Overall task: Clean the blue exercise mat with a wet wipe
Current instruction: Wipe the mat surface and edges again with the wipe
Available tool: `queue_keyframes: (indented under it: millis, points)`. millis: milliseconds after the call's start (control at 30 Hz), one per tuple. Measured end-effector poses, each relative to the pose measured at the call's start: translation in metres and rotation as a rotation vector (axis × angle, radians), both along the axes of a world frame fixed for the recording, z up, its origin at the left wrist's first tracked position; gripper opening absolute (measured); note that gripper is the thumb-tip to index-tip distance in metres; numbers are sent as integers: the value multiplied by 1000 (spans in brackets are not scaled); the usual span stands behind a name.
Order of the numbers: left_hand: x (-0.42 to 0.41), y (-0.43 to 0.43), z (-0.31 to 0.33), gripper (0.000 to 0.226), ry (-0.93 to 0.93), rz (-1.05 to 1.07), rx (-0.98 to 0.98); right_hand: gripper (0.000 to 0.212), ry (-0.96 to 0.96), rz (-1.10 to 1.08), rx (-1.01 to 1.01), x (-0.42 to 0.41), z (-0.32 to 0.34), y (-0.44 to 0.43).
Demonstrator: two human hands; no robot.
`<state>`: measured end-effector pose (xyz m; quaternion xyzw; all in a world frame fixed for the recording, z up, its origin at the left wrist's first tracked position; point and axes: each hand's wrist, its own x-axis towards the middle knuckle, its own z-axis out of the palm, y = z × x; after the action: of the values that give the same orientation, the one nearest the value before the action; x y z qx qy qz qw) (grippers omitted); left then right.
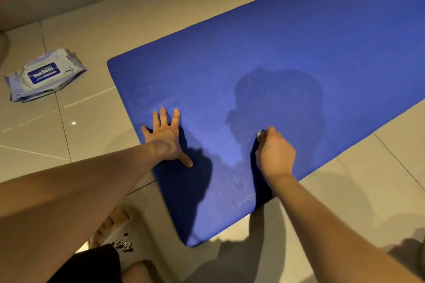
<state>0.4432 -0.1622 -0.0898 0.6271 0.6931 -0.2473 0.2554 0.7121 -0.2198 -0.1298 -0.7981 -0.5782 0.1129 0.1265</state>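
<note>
Writing shows in two places. Left of the blue exercise mat point(287, 57), well apart from it on the tiled floor point(96, 34), lies one pack of wipes point(44, 74). Its dark blue label carries white letters that seem to read "HuiBeiLi", with a smaller line below that is too blurred for us to make out. Off the mat's near corner, close to our knee, sits one pale item point(128, 225) with curly dark lettering that we cannot read.

We count one mat, one pack, one wet wipe point(261, 133) and two hands. The mat lies flat on the floor and runs away from us to the upper right.

Our left hand point(166, 139) rests palm down on the mat near its left edge, fingers straight and spread, its grip apart and holding nothing. Our right hand point(276, 153) is on the mat near its right edge, grip clamped on the wet wipe. Only a small white tip of the wipe shows past the fingertips, and it touches the mat's surface. A head-shaped shadow falls on the mat just beyond that hand.
</note>
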Motion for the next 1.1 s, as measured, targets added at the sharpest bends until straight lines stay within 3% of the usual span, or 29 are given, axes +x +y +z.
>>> queue_keyframes:
  millis: [67, 133, 267, 400, 533, 600, 667, 733, 800, 967, 1100]
  points:
    - [1, 0, -1, 172, -1, 8, -2, 8, 79, 47, -44, -37, 5, -23]
    - [0, 0, 0, 172, -1, 10, -6, 20, 140, 243, -78, -75, 8, -61]
    - [-2, -1, -1, 171, -25, 12, 5, 31, -31, 529, -66, -59, 3, -74]
    - [-7, -5, -2, 170, -46, 18, 37, 12, -118, 190, -32, 11, -4, -28]
    - [-7, -6, -1, 168, -47, 10, 37, 18, -5, -49, 11, 20, 2, -25]
    - [-5, -6, -1, 168, -40, 15, 39, 15, 89, -43, -11, -16, 8, -48]
    - [-5, -6, 0, 169, -35, 10, 39, 22, 172, 143, -84, -62, 11, -83]
    - [-5, -7, 1, 168, -25, 7, 47, 31, 143, 324, -78, -80, 10, -103]
    - [-4, -9, 2, 165, -18, 6, 55, 26, 106, 442, -81, -58, 6, -95]
    - [-6, -30, -3, 151, -27, 46, 181, 11, -33, 90, -82, 28, 7, -59]
    - [-10, -59, -8, 125, -42, 47, 300, 14, 93, -47, -41, -8, 9, -80]
